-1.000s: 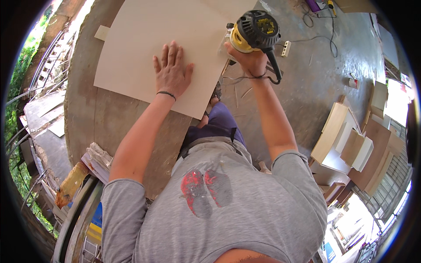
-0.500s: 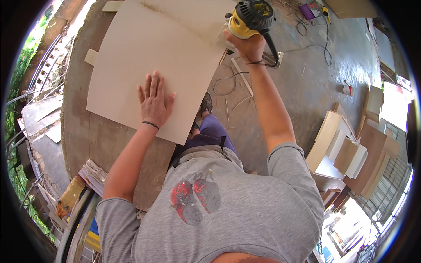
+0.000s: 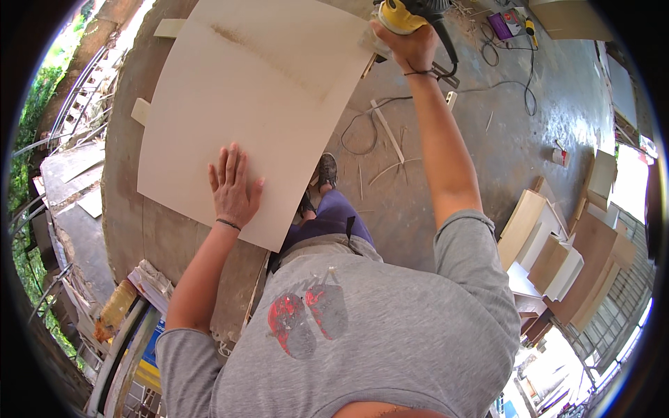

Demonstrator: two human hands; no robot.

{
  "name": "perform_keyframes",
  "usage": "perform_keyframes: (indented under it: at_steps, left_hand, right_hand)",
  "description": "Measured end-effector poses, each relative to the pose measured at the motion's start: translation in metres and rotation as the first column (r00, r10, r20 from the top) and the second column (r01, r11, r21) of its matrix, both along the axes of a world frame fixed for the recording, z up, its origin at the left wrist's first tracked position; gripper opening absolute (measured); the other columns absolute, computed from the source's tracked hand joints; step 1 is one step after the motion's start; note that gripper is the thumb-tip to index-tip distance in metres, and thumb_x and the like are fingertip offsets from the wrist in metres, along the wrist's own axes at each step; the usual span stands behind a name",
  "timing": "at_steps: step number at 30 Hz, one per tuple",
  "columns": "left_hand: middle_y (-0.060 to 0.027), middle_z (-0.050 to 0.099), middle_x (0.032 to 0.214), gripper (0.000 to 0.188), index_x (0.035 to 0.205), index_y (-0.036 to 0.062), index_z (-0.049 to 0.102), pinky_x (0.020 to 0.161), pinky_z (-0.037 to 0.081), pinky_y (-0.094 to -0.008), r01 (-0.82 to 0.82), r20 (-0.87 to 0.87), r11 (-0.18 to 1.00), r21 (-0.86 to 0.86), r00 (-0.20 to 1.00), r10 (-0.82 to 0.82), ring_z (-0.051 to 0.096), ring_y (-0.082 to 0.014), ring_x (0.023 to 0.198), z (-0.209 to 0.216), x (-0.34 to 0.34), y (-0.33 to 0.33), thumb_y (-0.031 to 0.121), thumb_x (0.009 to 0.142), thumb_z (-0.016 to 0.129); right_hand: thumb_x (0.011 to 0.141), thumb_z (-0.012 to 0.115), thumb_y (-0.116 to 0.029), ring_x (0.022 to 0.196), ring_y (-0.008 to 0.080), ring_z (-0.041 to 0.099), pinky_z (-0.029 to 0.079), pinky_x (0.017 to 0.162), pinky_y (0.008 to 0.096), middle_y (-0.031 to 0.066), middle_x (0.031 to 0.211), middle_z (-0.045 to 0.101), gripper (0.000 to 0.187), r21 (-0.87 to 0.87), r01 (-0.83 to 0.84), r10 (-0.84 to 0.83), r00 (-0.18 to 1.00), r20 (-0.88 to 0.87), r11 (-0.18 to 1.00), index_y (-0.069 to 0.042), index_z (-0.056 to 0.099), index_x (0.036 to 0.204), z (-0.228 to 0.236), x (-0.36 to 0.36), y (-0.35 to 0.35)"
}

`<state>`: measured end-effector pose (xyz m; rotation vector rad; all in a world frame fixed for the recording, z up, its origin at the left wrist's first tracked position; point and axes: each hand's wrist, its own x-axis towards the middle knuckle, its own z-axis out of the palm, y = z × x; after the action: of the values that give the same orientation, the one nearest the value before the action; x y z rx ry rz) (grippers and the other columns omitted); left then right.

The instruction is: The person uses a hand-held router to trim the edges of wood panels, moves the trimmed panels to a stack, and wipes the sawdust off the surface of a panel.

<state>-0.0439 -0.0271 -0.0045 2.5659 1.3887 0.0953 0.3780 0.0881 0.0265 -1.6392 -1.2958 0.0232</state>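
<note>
My left hand (image 3: 234,189) lies flat on a large white board (image 3: 230,104), fingers stretched and slightly spread, near the board's near end. With my right hand (image 3: 412,47) I grip a yellow-and-black trim router (image 3: 402,17) at the board's far right edge. The router's top is cut off by the frame's upper rim, and my fingers are partly hidden round its body. A brown streak of dust (image 3: 244,43) runs across the far part of the board.
Under the board is a worn workbench (image 3: 174,223), with wood strips (image 3: 141,111) poking out at left. A black cord (image 3: 362,143) and thin offcuts (image 3: 389,132) lie on the floor. Wooden box parts (image 3: 540,237) stand at right. A purple box (image 3: 507,24) sits at the back.
My right hand and the router have moved farther away and a little right along the board's edge. The dust streak shows more fully. My left hand still rests on the board.
</note>
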Motion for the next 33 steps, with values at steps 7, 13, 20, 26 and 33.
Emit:
perform_keyframes:
  at_steps: [7, 13, 20, 26, 33]
  left_hand:
    - [-0.0099, 0.023, 0.157, 0.064, 0.145, 0.0066, 0.034, 0.117, 0.004, -0.0503, 0.01, 0.011, 1.0, 0.009, 1.0, -0.01, 0.016, -0.03, 0.146, -0.002, -0.003, 0.001, 0.037, 0.092, 0.051]
    - [-0.0167, 0.027, 0.154, 0.072, 0.144, 0.0034, 0.035, 0.115, 0.003, -0.0537, 0.013, 0.113, 0.994, 0.105, 0.993, -0.025, 0.018, -0.0352, 0.145, -0.006, 0.002, -0.002, 0.043, 0.087, 0.056]
    - [-0.0098, 0.035, 0.151, 0.068, 0.137, 0.0092, 0.046, 0.111, 0.006, -0.0626, 0.154, 0.098, 0.984, 0.085, 0.982, -0.162, 0.024, -0.031, 0.143, -0.014, 0.152, 0.037, 0.037, 0.078, 0.067]
    - [-0.0054, 0.054, 0.123, 0.037, 0.11, 0.0136, 0.06, 0.103, 0.031, -0.0551, 0.098, 0.105, 0.984, 0.151, 0.988, -0.115, 0.044, -0.028, 0.123, -0.007, 0.264, 0.119, 0.027, 0.075, 0.064]
    - [-0.0116, 0.052, 0.122, 0.03, 0.104, 0.0066, 0.058, 0.108, 0.029, -0.0539, 0.116, 0.235, 0.993, -0.004, 0.966, -0.111, 0.043, -0.0325, 0.124, -0.004, 0.293, 0.148, 0.019, 0.077, 0.057]
  right_hand:
    - [0.062, 0.085, -0.04, 0.081, 0.0238, 0.069, 0.054, 0.074, 0.0361, 0.0102, 0.087, 0.072, 0.051, -0.174, -0.002, -0.017, 0.994, -0.107, 0.985, -0.004, 0.068, 0.093, -0.002, 0.025, 0.018]
    - [0.062, 0.085, -0.042, 0.09, 0.0236, 0.068, 0.054, 0.077, 0.0364, 0.0108, 0.098, 0.07, 0.058, 0.042, 0.009, -0.004, 0.991, -0.136, 0.999, -0.004, 0.065, 0.102, -0.001, 0.045, 0.022]
    - [0.065, 0.086, -0.029, 0.084, 0.0158, 0.067, 0.054, 0.076, 0.0306, 0.0056, 0.093, 0.071, 0.045, 0.068, 0.114, -0.098, 0.975, -0.2, 0.991, -0.003, 0.067, 0.098, 0.001, 0.066, -0.039]
    - [0.067, 0.086, -0.019, 0.083, 0.0108, 0.066, 0.054, 0.077, 0.0274, 0.0029, 0.092, 0.07, 0.039, -0.016, 0.098, -0.099, 0.962, -0.254, 0.995, -0.001, 0.067, 0.096, 0.012, 0.054, -0.111]
    - [0.068, 0.084, -0.009, 0.09, 0.0135, 0.065, 0.055, 0.081, 0.0291, 0.006, 0.101, 0.068, 0.046, 0.136, -0.017, 0.077, 0.89, -0.45, 0.991, -0.001, 0.062, 0.108, 0.004, 0.034, -0.139]
